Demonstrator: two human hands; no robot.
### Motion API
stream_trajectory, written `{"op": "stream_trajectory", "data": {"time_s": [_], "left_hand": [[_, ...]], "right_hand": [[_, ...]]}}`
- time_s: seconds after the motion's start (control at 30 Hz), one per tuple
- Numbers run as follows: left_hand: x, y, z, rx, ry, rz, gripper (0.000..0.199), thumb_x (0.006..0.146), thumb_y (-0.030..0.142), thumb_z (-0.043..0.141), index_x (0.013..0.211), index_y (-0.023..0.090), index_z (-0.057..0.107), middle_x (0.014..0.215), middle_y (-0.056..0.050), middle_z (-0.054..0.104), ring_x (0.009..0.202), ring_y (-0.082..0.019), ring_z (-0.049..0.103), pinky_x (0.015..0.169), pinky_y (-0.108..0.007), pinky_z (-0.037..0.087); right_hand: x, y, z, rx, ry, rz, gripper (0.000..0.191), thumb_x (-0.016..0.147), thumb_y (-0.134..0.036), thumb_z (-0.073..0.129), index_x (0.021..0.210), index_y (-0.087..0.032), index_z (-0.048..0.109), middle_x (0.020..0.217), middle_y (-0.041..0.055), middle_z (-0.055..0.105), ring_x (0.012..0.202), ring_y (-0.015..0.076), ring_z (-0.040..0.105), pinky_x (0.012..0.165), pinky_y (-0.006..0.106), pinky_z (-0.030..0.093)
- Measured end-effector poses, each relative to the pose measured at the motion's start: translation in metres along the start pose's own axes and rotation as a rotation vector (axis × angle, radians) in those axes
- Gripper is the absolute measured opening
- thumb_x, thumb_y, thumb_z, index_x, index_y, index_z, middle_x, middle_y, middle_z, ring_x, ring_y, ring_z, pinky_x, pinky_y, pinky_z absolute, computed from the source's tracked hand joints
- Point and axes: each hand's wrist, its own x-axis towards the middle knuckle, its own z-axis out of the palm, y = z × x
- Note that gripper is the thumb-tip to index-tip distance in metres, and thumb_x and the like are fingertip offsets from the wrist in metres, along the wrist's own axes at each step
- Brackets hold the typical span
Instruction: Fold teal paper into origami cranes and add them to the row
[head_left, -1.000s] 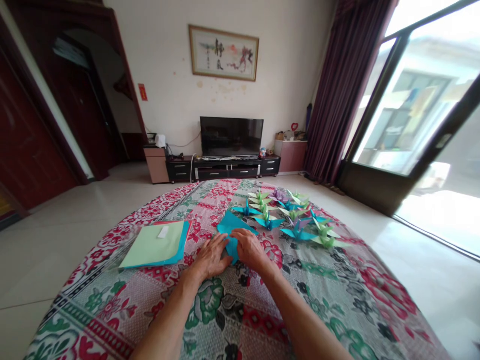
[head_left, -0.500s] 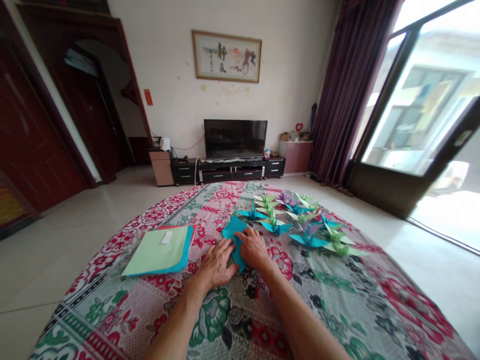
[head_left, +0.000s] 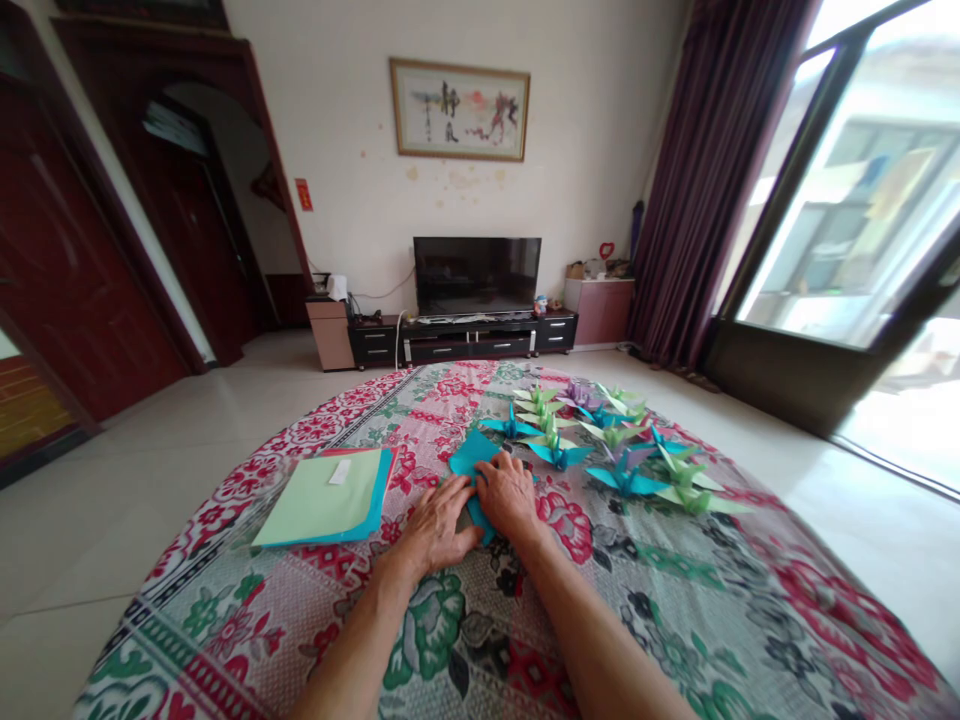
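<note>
A blue sheet of origami paper (head_left: 471, 452), partly folded, lies on the floral tablecloth in front of me. My left hand (head_left: 439, 525) rests at its left edge, fingers bent and closed on the paper, thumb toward the lower end. From the right, my right hand (head_left: 508, 495) presses down on the same sheet with curled fingers. The two hands almost meet over its middle, hiding much of the folds. To the right stand several folded paper cranes, among them a blue crane (head_left: 627, 480) and a green crane (head_left: 688, 492).
Left of my hands is a stack of square paper (head_left: 322, 500), green on top with blue and red below, bearing a small white slip (head_left: 340, 472). The round table's tablecloth (head_left: 300, 620) reaches toward me. A television (head_left: 478, 275) stands beyond on a low cabinet.
The whole view has shifted slightly, moving the scene to the right. My right hand's fingers sit a little more bunched on the blue paper; both hands stay on it.
</note>
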Motion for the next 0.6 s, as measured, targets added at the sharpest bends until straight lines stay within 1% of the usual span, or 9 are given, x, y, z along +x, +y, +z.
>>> {"op": "stream_trajectory", "data": {"time_s": [0.13,0.27,0.37,0.47,0.53,0.6], "left_hand": [[0.001,-0.003,0.001,-0.02,-0.005,0.014,0.061,0.075,0.037,0.055,0.133,0.021,0.042,0.143,-0.007,0.036,0.134,-0.027,0.026,0.108,-0.049,0.025],[0.002,-0.004,0.001,-0.023,0.01,0.032,0.059,0.076,0.037,0.054,0.132,0.024,0.043,0.142,-0.005,0.038,0.134,-0.028,0.026,0.108,-0.049,0.026],[0.002,-0.003,0.001,-0.006,0.025,0.037,0.057,0.076,0.037,0.055,0.13,0.022,0.045,0.142,-0.007,0.039,0.132,-0.028,0.029,0.108,-0.048,0.026],[0.002,-0.003,0.001,0.002,0.022,0.045,0.057,0.075,0.036,0.055,0.13,0.02,0.046,0.141,-0.008,0.04,0.131,-0.027,0.031,0.107,-0.047,0.027],[0.002,-0.004,0.001,-0.01,0.026,0.048,0.061,0.075,0.037,0.055,0.132,0.019,0.042,0.141,-0.008,0.04,0.131,-0.027,0.031,0.107,-0.046,0.027],[0.001,-0.005,0.002,-0.032,0.046,0.043,0.069,0.074,0.037,0.056,0.137,0.018,0.034,0.142,-0.01,0.037,0.131,-0.025,0.032,0.107,-0.045,0.027]], "right_hand": [[0.003,0.0,0.0,-0.01,-0.021,-0.026,0.025,0.088,-0.031,0.043,0.1,-0.027,0.064,0.107,0.0083,0.052,0.096,0.0248,0.045,0.075,0.036,0.036],[0.014,0.0,-0.007,-0.016,-0.053,-0.158,0.022,0.084,-0.023,0.046,0.092,-0.024,0.067,0.11,0.0084,0.055,0.099,0.0249,0.046,0.078,0.036,0.035],[0.021,0.0,-0.01,0.03,-0.106,-0.23,0.025,0.083,-0.021,0.046,0.095,-0.025,0.067,0.103,0.0067,0.06,0.096,0.0228,0.05,0.079,0.035,0.035],[0.021,0.003,-0.009,0.093,-0.152,-0.221,0.03,0.083,-0.017,0.041,0.096,-0.025,0.066,0.099,0.0055,0.063,0.094,0.0196,0.054,0.08,0.032,0.035],[0.016,0.005,-0.007,0.125,-0.162,-0.175,0.031,0.082,-0.018,0.041,0.1,-0.025,0.064,0.103,0.0049,0.064,0.097,0.0197,0.054,0.081,0.032,0.034],[0.01,0.007,-0.006,0.153,-0.178,-0.151,0.033,0.078,-0.021,0.045,0.108,-0.025,0.06,0.11,0.0047,0.062,0.103,0.0221,0.052,0.084,0.034,0.034]]}}
